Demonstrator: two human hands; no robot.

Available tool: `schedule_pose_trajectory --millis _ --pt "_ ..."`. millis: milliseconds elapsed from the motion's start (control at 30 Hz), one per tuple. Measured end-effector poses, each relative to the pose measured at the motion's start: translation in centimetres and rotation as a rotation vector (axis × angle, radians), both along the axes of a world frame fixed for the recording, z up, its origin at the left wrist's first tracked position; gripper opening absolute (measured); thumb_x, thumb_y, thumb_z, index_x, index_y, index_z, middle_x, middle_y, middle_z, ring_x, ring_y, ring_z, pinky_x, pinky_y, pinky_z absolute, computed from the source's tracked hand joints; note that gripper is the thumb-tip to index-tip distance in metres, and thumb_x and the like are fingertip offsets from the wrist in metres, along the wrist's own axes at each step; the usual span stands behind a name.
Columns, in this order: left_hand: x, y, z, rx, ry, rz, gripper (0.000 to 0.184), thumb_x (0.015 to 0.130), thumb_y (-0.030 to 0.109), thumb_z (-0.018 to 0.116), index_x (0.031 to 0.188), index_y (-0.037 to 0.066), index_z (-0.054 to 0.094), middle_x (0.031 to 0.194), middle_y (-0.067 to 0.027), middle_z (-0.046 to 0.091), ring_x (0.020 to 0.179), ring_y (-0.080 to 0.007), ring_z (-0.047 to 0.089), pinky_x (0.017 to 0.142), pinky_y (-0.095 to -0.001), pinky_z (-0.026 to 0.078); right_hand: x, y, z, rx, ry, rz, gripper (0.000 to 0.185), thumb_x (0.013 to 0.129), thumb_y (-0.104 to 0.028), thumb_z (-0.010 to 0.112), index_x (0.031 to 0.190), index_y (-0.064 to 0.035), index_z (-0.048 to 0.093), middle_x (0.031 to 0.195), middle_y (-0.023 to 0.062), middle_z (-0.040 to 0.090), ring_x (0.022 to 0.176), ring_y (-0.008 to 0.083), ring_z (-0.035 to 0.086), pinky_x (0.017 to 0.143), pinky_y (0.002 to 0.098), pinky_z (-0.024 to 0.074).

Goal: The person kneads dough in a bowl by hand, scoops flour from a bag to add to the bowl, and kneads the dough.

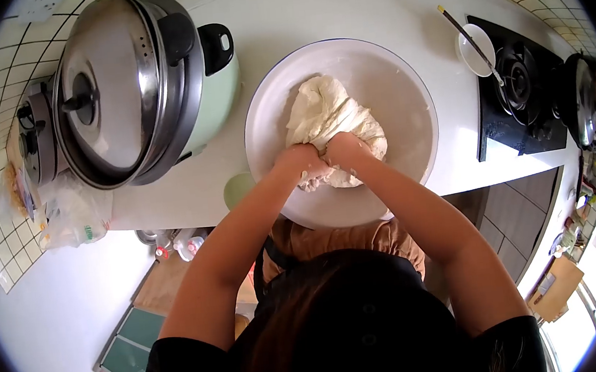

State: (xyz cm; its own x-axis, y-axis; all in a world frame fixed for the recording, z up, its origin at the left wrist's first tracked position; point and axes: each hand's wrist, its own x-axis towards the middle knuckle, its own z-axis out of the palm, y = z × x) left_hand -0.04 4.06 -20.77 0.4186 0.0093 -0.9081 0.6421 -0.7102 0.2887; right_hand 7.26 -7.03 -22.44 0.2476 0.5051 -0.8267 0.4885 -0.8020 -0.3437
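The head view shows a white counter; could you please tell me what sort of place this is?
Probably a kitchen, perhaps a home one: a black stove, a large lidded pot, and a wide basin holding dough.

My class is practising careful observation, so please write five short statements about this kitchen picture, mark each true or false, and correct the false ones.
1. The left hand and the right hand both touch the dough. True.
2. The dough lies in the small white bowl. False: it lies in the wide basin.
3. A metal lid sits on the large pale green cooker. True.
4. The small white bowl is left of the basin. False: the small white bowl is right of it, at the edge of the black stove.
5. A thin stick lies across the small white bowl. True.
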Motion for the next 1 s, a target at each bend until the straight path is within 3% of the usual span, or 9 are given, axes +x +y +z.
schedule_pose_trajectory --millis 100,200,400,500,633,733,800,900,1000 --pt "0.1 0.2 0.6 -0.145 0.167 0.077 0.026 0.07 0.031 0.057 0.077 0.011 0.071 0.081 -0.0074 0.069 0.074 -0.0194 0.066 0.069 -0.0335 0.052 -1.1 -1.2 -0.4 0.09 -0.069 -0.018 0.021 0.077 -0.018 0.058 0.089 -0.004 0.067 0.09 0.016 0.065 0.087 0.03 0.062 0.072 0.0377 0.0501" --pt "-1.2 -0.4 0.2 -0.135 -0.121 0.072 0.028 0.076 0.031 0.058 0.079 0.005 0.067 0.067 -0.0085 0.066 0.061 -0.021 0.064 0.061 -0.0336 0.051 -1.3 -2.5 1.5 0.273 -0.028 -0.181 0.022 0.081 -0.018 0.054 0.089 -0.0014 0.066 0.087 0.0171 0.064 0.082 0.0327 0.061 0.068 0.0387 0.0487" --pt "-3.0 0.1 5.3 -0.423 -0.138 0.155 0.034 0.086 0.028 0.055 0.11 0.005 0.059 0.099 -0.0123 0.063 0.089 -0.0213 0.061 0.073 -0.0329 0.048 0.3 -5.0 9.4 0.377 0.422 -0.449 0.03 0.083 -0.021 0.048 0.099 0.0028 0.057 0.079 0.0116 0.061 0.068 0.0249 0.055 0.064 0.0367 0.0463" --pt "-4.1 0.5 8.4 -0.549 -0.191 0.232 0.035 0.088 0.025 0.054 0.115 0.003 0.056 0.111 -0.011 0.06 0.103 -0.0192 0.055 0.082 -0.0309 0.044 1.6 -5.6 9.6 0.125 0.244 0.057 0.034 0.083 -0.024 0.051 0.108 -0.0007 0.056 0.093 0.0117 0.063 0.075 0.0234 0.059 0.071 0.0351 0.0478" --pt "-7.0 2.6 9.6 -0.662 -0.299 0.428 0.034 0.088 0.022 0.055 0.116 0.004 0.054 0.11 -0.0069 0.06 0.101 -0.015 0.054 0.083 -0.028 0.043 5.6 -8.5 13.8 0.464 0.324 0.3 0.039 0.081 -0.024 0.057 0.115 -0.0051 0.057 0.104 0.0142 0.063 0.09 0.0224 0.062 0.08 0.0338 0.048" --pt "-8.6 3.8 9.1 -0.691 -0.416 0.691 0.028 0.087 0.021 0.055 0.111 0.007 0.058 0.102 -0.004 0.06 0.093 -0.0109 0.053 0.077 -0.0254 0.044 8.0 -6.4 18.2 0.437 0.387 -0.337 0.036 0.077 -0.023 0.063 0.106 -0.0015 0.061 0.1 0.0142 0.063 0.088 0.0261 0.062 0.079 0.0341 0.0479" --pt "-8.0 4.0 11.2 -0.583 -0.455 0.812 0.029 0.087 0.02 0.055 0.113 0.008 0.057 0.103 -0.0032 0.06 0.092 -0.0113 0.054 0.077 -0.0255 0.044 10.1 -3.2 14.8 0.411 -0.25 0.189 0.039 0.077 -0.026 0.063 0.105 0.0005 0.059 0.097 0.0158 0.063 0.087 0.0287 0.061 0.077 0.0351 0.0483" --pt "-8.6 3.4 9.4 -0.536 -0.403 0.893 0.031 0.087 0.019 0.056 0.115 0.008 0.055 0.105 -0.0038 0.06 0.092 -0.0115 0.055 0.077 -0.0261 0.044 11.3 -1.1 1.1 0.654 -0.43 0.018 0.036 0.075 -0.019 0.064 0.104 0.0022 0.058 0.096 0.0188 0.062 0.085 0.0327 0.061 0.074 0.0363 0.049" --pt "-9.0 2.3 10.2 -0.594 -0.384 0.933 0.031 0.087 0.018 0.055 0.116 0.006 0.053 0.105 -0.0036 0.06 0.092 -0.0115 0.055 0.076 -0.0263 0.044 8.7 3.4 0.9 0.262 -0.344 0.03 0.039 0.073 -0.017 0.066 0.106 0.0007 0.057 0.101 0.0205 0.06 0.091 0.0336 0.06 0.079 0.0378 0.0483"
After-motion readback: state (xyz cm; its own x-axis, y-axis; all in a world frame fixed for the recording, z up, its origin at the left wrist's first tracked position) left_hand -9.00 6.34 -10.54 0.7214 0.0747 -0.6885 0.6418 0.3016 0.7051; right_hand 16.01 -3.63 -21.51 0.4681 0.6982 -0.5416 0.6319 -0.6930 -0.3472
